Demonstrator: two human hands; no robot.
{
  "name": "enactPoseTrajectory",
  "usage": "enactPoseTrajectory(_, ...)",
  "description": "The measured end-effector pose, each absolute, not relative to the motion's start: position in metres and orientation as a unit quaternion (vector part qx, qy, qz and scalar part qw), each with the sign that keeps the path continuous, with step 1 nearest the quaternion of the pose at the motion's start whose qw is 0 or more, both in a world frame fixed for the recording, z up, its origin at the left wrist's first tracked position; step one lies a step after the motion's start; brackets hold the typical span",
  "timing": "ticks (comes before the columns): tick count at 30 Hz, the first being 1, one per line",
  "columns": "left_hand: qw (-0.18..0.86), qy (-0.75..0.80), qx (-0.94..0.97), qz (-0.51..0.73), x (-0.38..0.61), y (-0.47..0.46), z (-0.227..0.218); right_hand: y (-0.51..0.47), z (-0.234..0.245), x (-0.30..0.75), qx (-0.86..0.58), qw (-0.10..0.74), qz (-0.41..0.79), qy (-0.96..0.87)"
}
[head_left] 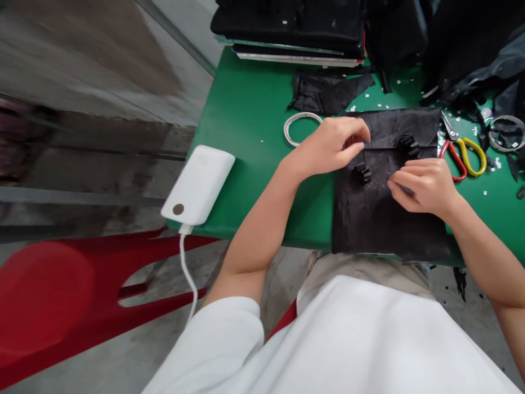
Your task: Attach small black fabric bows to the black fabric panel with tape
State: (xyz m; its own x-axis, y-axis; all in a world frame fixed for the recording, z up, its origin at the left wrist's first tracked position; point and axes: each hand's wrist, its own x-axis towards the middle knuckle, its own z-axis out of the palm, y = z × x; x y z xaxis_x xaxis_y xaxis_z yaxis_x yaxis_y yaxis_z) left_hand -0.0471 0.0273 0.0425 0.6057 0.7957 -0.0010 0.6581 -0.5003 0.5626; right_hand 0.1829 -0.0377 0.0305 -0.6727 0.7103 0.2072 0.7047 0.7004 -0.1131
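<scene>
A white shirt (pixel 369 334) is filling the bottom of the frame, with beige trousers (pixel 365 268) showing just above it. Beyond them, a black sheet (pixel 389 230) is lying on the green tabletop (pixel 254 180), right of centre, its near edge reaching the table's edge. Over the sheet's right part, the right hand (pixel 429 186) is curling, thumb tip and fingertips drawn close together; something dark is showing beneath the fingers, but I cannot tell whether they are gripping it. Two small black ridged pieces are sitting on the sheet: the nearer one (pixel 362 173) just below the left hand (pixel 340 141), the farther one (pixel 409 145) just above the right hand. The left hand is arching over the sheet's upper left part, thumb and forefinger parted, apparently holding nothing.

At centre left, a white power bank (pixel 199 186) is resting near the table's corner, a white cable (pixel 185 268) hanging from it; a red plastic stool (pixel 45 295) is standing at lower left. Scissors (pixel 453 134) with one red and one yellow handle are lying at right, near a pale ring (pixel 490 132). A white ring (pixel 287 130) is lying beside the left hand. Farther off, a black scrap (pixel 318 94) is lying below a dark stack (pixel 287 27) at top centre.
</scene>
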Motion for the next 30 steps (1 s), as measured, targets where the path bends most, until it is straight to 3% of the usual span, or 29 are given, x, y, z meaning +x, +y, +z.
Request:
enactPoseTrajectory(6, 0.324, 0.325, 0.885, 0.071, -0.05, 0.031, 0.032, -0.029, 0.037, 0.195, -0.539, 0.164, -0.02, -0.826)
enactPoseTrajectory(16, 0.333, 0.296, 0.89, 0.099, -0.047, 0.031, 0.024, -0.025, 0.028, 0.194, -0.556, 0.199, -0.01, -0.807)
enactPoseTrajectory(23, 0.29, 0.315, 0.894, 0.131, -0.047, 0.036, 0.018, -0.017, 0.032, 0.205, -0.633, 0.138, -0.027, -0.761)
enactPoseTrajectory(27, 0.254, 0.364, 0.882, 0.156, -0.048, 0.041, 0.013, -0.01, 0.045, 0.219, -0.743, 0.057, -0.051, -0.665)
enactPoseTrajectory(30, 0.197, 0.429, 0.866, 0.164, -0.049, 0.044, 0.01, -0.007, 0.049, 0.231, -0.801, -0.024, -0.007, -0.598)
